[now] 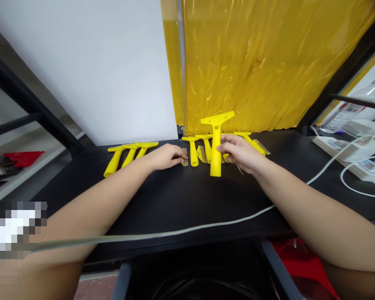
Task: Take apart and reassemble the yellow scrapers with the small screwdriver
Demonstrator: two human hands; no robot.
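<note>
My right hand (242,151) grips a yellow T-shaped scraper (216,143) by its handle, holding it upright above the black table. A thin metal rod (239,169) sticks out below that hand; its other end is hidden. My left hand (168,156) rests at the table, fingers pinched on a small flat greyish-tan plate (184,157). Between the hands, several more yellow scrapers (193,152) lie in a row with similar flat plates (202,154) among them. Another scraper (244,135) lies behind my right hand. Left of my left hand are three scrapers (128,157) side by side.
A white cable (203,227) crosses the front of the black table (175,200). Power strips (359,156) and a plastic bottle (346,110) are at the right. Yellow film (253,62) and a white panel (96,62) stand behind. Black frame posts (50,121) flank the table.
</note>
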